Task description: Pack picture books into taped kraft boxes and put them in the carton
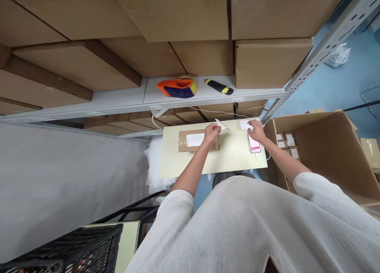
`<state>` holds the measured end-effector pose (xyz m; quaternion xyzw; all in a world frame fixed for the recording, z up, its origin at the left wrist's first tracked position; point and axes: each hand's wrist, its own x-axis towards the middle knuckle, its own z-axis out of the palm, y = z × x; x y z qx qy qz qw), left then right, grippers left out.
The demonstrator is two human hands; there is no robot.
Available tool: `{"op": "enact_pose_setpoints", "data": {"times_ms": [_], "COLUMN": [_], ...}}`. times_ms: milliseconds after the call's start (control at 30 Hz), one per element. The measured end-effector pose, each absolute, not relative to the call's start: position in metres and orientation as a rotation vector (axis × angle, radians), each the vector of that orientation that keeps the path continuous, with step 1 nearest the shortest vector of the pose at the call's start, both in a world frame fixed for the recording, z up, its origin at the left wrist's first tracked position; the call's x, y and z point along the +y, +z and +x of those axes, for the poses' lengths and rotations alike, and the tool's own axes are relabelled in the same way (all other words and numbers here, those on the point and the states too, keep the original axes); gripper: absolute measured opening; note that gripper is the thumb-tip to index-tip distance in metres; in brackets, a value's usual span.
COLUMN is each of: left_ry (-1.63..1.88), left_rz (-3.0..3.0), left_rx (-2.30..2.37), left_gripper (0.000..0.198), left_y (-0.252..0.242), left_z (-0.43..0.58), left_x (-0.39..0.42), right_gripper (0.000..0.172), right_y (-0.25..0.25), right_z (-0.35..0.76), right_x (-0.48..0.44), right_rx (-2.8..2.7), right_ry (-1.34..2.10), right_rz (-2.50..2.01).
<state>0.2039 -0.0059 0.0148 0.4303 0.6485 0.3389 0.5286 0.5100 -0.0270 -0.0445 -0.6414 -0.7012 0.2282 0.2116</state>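
Observation:
My left hand is over the right end of a small cardboard box and pinches a curled white paper. A white label lies on top of that box. Farther right, my right hand has its fingers bent at the edge of another white paper that lies on the pale yellow table. Whether those fingers grip it is too small to tell. Just below the right hand is a phone with a lit pink and white screen and a white cable.
Above the table, a shelf carries large cardboard boxes, an orange and blue tape dispenser and a black and yellow cutter. An open carton with small boxes stands right. A black crate is lower left.

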Motion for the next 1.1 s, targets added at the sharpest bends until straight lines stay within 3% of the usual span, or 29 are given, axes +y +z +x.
{"op": "enact_pose_setpoints", "data": {"times_ms": [233, 400, 533, 767, 933, 1100], "left_ry": [0.765, 0.783, 0.892, 1.013, 0.958, 0.813], "left_rz": [0.905, 0.865, 0.886, 1.009, 1.101, 1.272], "left_rx": [1.407, 1.4, 1.451, 1.287, 1.363, 1.555], "left_gripper": [0.023, 0.038, 0.049, 0.046, 0.033, 0.025], "left_y": [0.032, 0.039, 0.042, 0.033, 0.026, 0.022], "left_z": [0.163, 0.119, 0.078, 0.02, 0.005, -0.002], "left_x": [-0.027, -0.04, -0.044, -0.048, -0.048, -0.053], "right_gripper": [0.045, 0.017, 0.012, 0.02, 0.022, 0.036], "right_y": [-0.026, -0.006, 0.012, 0.029, 0.034, 0.028], "right_z": [0.414, 0.365, 0.329, 0.28, 0.263, 0.25], "right_x": [-0.035, -0.038, -0.041, -0.045, -0.05, -0.05], "right_rx": [-2.062, -1.968, -1.873, -1.668, -1.681, -1.527], "right_ry": [0.777, 0.773, 0.895, 1.248, 1.245, 1.112], "right_rz": [-1.534, -1.43, -1.389, -1.475, -1.49, -1.661]}}
